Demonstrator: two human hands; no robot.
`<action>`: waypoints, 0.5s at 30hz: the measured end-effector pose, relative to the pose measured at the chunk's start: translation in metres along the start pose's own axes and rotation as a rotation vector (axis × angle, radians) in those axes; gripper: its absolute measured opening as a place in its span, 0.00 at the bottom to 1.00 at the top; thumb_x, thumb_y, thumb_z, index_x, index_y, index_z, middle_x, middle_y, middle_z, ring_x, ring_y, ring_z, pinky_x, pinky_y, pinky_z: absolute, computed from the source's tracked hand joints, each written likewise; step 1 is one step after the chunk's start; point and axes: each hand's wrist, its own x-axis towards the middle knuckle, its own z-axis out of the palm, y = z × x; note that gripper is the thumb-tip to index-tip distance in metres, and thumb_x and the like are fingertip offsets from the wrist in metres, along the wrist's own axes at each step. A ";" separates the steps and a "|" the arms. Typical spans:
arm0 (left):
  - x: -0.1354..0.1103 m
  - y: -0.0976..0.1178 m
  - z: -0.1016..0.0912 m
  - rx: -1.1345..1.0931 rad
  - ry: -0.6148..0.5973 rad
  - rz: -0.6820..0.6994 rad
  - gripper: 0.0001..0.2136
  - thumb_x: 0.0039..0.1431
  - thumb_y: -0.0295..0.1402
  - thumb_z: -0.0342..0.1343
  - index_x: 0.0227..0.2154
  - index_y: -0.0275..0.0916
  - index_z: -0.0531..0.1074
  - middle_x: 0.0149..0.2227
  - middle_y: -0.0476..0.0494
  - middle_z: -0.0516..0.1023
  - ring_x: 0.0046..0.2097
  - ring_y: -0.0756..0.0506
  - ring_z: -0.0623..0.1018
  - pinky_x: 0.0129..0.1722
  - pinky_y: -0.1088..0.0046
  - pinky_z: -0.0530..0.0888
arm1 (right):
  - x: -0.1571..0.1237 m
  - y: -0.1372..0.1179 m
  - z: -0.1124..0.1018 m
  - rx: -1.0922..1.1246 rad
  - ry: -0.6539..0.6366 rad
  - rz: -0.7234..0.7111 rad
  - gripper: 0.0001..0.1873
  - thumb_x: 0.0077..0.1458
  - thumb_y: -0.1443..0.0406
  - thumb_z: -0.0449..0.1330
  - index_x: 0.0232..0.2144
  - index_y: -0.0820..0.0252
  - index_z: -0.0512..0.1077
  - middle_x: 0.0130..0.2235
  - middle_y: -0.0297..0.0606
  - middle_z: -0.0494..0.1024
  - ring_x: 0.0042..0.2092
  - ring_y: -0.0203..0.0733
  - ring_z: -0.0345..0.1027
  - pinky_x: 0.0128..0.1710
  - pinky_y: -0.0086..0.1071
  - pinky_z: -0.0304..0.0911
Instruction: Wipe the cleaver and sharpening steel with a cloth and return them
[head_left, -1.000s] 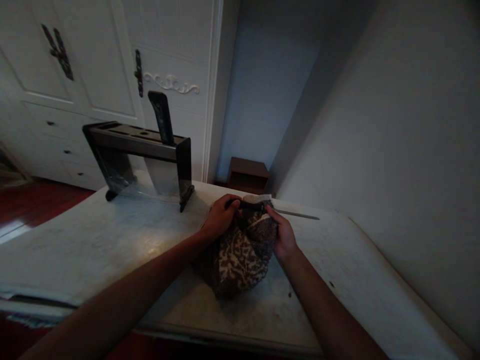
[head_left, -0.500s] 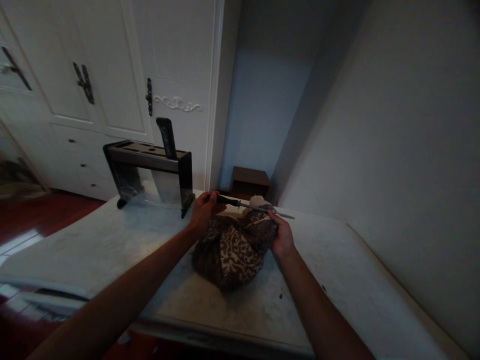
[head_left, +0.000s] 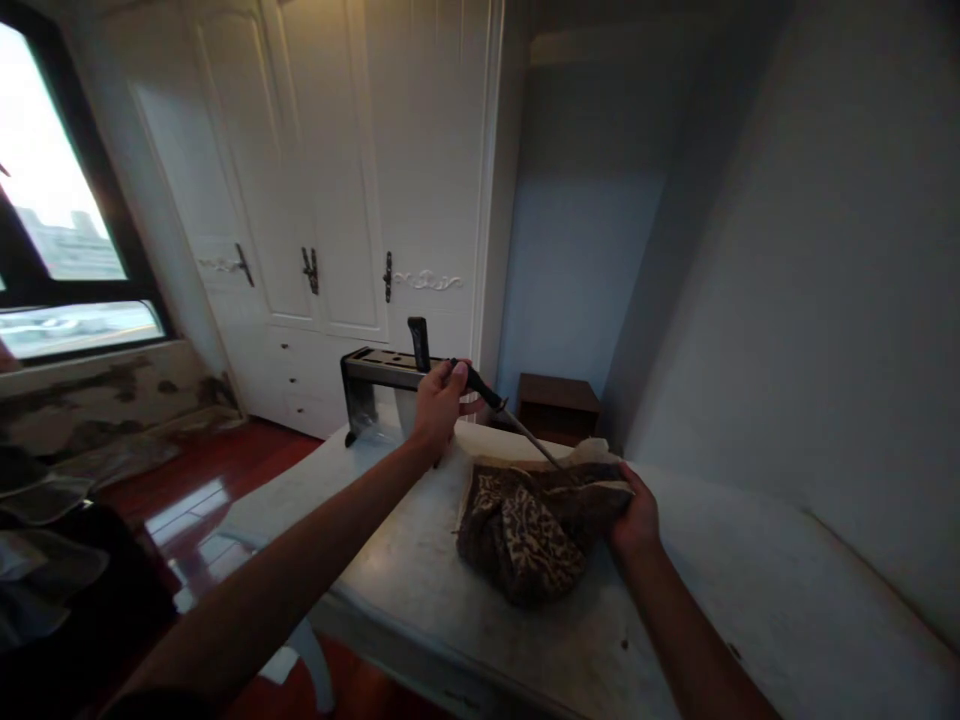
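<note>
My left hand (head_left: pixel 439 408) grips the black handle of a honing steel (head_left: pixel 526 430). Its thin metal rod slants down to the right, and the tip end meets the folds of a brown patterned cloth (head_left: pixel 536 535). The cloth lies bunched on the white table, with a pale edge at its back. At the cloth's right side, my right hand (head_left: pixel 637 515) pinches it, fingers partly hidden by the fabric. Behind my left hand stands a knife block (head_left: pixel 382 368) with a black frame and clear sides; one black-handled knife (head_left: pixel 418 343) stands upright in it.
The white table (head_left: pixel 405 560) runs along a pale wall (head_left: pixel 787 300) on the right. Behind it are a small brown cabinet (head_left: pixel 559 400) and a white wardrobe (head_left: pixel 435 220). A window (head_left: pixel 60 180) is at the left, above a red floor (head_left: pixel 262 465).
My view has swung left and up. The honing steel has tipped from nearly level, across the cloth, to pointing down into it, as my left hand lifted back. My right hand stays on the cloth.
</note>
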 end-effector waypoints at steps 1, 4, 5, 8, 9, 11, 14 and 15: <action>0.000 0.013 0.003 0.043 -0.027 0.036 0.12 0.58 0.37 0.56 0.39 0.34 0.69 0.34 0.44 0.74 0.33 0.48 0.78 0.30 0.71 0.78 | 0.002 0.000 -0.003 -0.017 0.014 0.001 0.07 0.47 0.63 0.60 0.28 0.61 0.74 0.28 0.38 0.79 0.37 0.46 0.76 0.44 0.39 0.71; 0.000 0.047 0.009 0.165 -0.071 0.107 0.12 0.57 0.37 0.57 0.39 0.34 0.70 0.33 0.44 0.73 0.32 0.48 0.78 0.27 0.73 0.78 | 0.003 0.001 -0.006 -0.059 0.088 0.024 0.06 0.46 0.64 0.60 0.27 0.61 0.73 0.26 0.37 0.78 0.35 0.46 0.76 0.42 0.39 0.72; 0.001 0.058 0.009 0.205 -0.077 0.127 0.11 0.57 0.37 0.56 0.39 0.34 0.70 0.33 0.45 0.73 0.31 0.48 0.78 0.26 0.74 0.77 | 0.003 0.002 -0.007 -0.066 0.115 0.029 0.06 0.45 0.65 0.60 0.27 0.61 0.73 0.26 0.37 0.78 0.34 0.46 0.76 0.42 0.39 0.72; 0.008 0.088 0.005 0.320 -0.094 0.185 0.09 0.60 0.34 0.53 0.39 0.33 0.70 0.32 0.44 0.73 0.29 0.49 0.77 0.24 0.75 0.76 | 0.002 0.004 -0.006 -0.094 0.135 -0.002 0.06 0.44 0.65 0.61 0.27 0.62 0.73 0.26 0.37 0.78 0.33 0.46 0.76 0.41 0.39 0.72; 0.011 0.098 0.002 0.355 -0.094 0.202 0.09 0.61 0.33 0.51 0.39 0.33 0.69 0.32 0.44 0.72 0.27 0.49 0.77 0.23 0.75 0.76 | 0.002 0.004 -0.006 -0.107 0.127 -0.021 0.06 0.43 0.65 0.61 0.27 0.62 0.73 0.26 0.37 0.78 0.33 0.46 0.76 0.41 0.39 0.72; 0.019 0.118 -0.004 0.416 -0.084 0.234 0.08 0.62 0.32 0.50 0.38 0.32 0.69 0.32 0.44 0.72 0.25 0.50 0.76 0.24 0.73 0.76 | 0.002 0.006 -0.006 -0.129 0.130 -0.039 0.07 0.42 0.65 0.62 0.28 0.62 0.73 0.26 0.36 0.78 0.34 0.46 0.76 0.41 0.39 0.72; 0.033 0.147 -0.013 0.482 -0.059 0.295 0.08 0.62 0.32 0.50 0.36 0.32 0.70 0.31 0.42 0.73 0.24 0.50 0.75 0.26 0.70 0.75 | 0.004 0.007 -0.009 -0.138 0.181 0.012 0.08 0.41 0.66 0.62 0.29 0.62 0.74 0.26 0.37 0.78 0.35 0.48 0.76 0.41 0.39 0.72; 0.038 0.156 -0.016 0.504 -0.050 0.317 0.08 0.62 0.32 0.50 0.35 0.32 0.70 0.31 0.40 0.73 0.23 0.50 0.75 0.27 0.68 0.75 | 0.005 0.007 -0.010 -0.145 0.196 0.020 0.09 0.41 0.66 0.62 0.30 0.62 0.74 0.27 0.37 0.78 0.36 0.48 0.76 0.41 0.39 0.72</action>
